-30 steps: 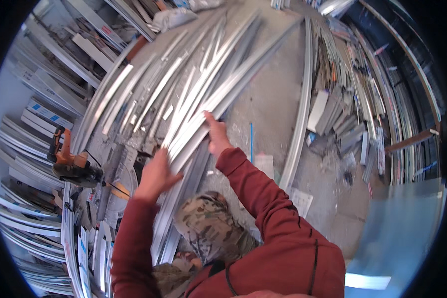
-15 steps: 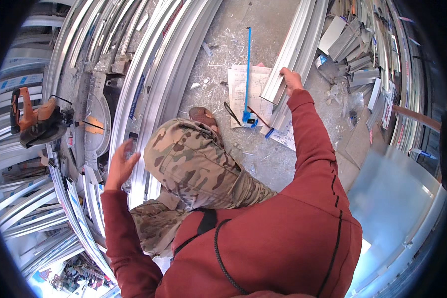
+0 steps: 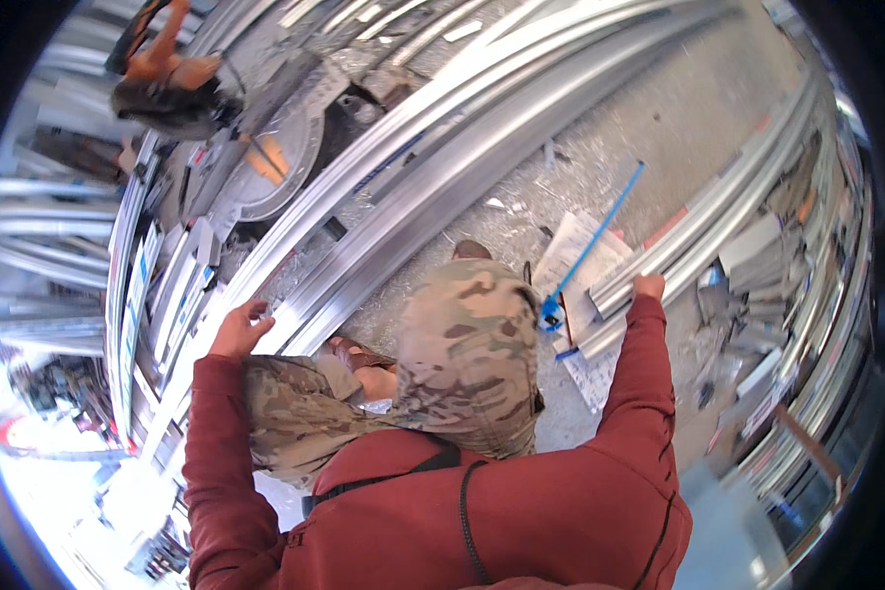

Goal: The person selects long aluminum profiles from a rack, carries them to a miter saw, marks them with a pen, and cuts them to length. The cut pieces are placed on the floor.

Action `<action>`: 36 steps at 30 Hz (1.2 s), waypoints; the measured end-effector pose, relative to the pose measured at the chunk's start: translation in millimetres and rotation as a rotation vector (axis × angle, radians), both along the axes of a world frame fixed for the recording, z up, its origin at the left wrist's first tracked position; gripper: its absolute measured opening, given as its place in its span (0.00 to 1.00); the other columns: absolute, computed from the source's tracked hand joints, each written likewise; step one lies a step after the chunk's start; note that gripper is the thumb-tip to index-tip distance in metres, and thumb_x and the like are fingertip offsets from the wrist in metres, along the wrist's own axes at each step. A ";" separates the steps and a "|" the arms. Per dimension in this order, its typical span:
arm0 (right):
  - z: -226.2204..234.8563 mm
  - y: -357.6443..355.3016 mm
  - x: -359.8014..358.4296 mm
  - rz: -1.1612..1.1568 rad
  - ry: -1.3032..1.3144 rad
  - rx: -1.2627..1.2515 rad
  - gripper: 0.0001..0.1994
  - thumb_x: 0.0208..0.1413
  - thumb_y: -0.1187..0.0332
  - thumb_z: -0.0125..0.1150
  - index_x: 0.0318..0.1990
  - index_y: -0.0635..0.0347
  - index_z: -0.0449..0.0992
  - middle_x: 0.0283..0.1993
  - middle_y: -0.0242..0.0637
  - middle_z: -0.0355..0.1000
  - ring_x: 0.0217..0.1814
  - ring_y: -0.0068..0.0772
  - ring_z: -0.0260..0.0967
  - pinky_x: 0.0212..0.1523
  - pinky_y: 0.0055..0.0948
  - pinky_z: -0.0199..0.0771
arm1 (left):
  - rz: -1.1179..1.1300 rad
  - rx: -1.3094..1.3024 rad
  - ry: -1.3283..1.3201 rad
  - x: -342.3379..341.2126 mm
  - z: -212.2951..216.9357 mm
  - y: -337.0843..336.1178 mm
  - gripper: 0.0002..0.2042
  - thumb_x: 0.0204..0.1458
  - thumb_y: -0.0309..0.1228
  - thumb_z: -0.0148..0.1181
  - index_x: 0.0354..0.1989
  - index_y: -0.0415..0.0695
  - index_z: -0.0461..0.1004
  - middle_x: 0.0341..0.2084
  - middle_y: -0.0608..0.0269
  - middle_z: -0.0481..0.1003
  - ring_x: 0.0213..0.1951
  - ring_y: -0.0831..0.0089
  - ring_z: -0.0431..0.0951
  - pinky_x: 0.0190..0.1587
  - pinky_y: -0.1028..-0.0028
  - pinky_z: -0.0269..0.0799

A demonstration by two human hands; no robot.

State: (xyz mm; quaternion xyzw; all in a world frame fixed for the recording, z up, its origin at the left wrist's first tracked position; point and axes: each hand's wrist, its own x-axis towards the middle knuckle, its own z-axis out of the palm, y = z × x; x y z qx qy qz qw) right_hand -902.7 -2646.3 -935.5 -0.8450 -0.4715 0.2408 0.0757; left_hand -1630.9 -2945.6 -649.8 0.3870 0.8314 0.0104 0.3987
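Observation:
My right hand (image 3: 649,286) is closed round the near end of a long silver aluminium profile (image 3: 678,241) on the right side of the floor. A second profile lies beside it. Left of that end, a blue tape measure (image 3: 553,314) rests with its blue blade drawn out, partly over handwritten paper sheets (image 3: 572,254). My left hand (image 3: 241,329) is empty, with thumb and fingers apart, by the near part of a long bundle of aluminium profiles (image 3: 403,221). Whether its fingertips touch them I cannot tell. My bent knee in camouflage trousers is between the hands.
Behind the bundle at upper left stands a mitre saw with an orange and black handle (image 3: 167,69) and a round metal base (image 3: 290,182). Racks of profiles line the left. Offcuts (image 3: 752,251) pile up at right, near a translucent sheet (image 3: 723,521). Shavings litter the concrete.
My view has turned, so the scene appears rotated clockwise. The right hand still grips the profile. My left hand stays empty beside the bundle, its fingers more curled.

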 end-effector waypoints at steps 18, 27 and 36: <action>102.8 150.3 -404.8 0.120 1.281 -0.146 0.24 0.56 0.63 0.61 0.56 0.66 0.65 0.50 0.41 0.69 0.53 0.37 0.68 0.53 0.35 0.71 | 0.765 0.067 0.472 -187.5 -134.7 -194.7 0.39 0.45 0.51 0.64 0.58 0.31 0.66 0.55 0.43 0.70 0.56 0.56 0.70 0.51 0.62 0.72; 103.0 101.7 -419.2 -0.019 0.742 0.051 0.09 0.54 0.59 0.61 0.32 0.52 0.71 0.23 0.25 0.57 0.25 0.23 0.55 0.28 0.27 0.62 | 1.773 -0.024 0.562 -86.1 -150.9 -242.2 0.47 0.34 0.49 0.72 0.58 0.27 0.61 0.53 0.34 0.69 0.57 0.47 0.69 0.60 0.63 0.65; 103.2 116.1 -422.2 0.228 0.310 -0.361 0.28 0.46 0.47 0.69 0.41 0.66 0.72 0.31 0.40 0.73 0.25 0.34 0.69 0.27 0.32 0.71 | 2.380 0.545 -0.126 -74.6 -176.3 -245.1 0.38 0.42 0.42 0.73 0.57 0.30 0.63 0.51 0.44 0.69 0.46 0.53 0.75 0.42 0.51 0.73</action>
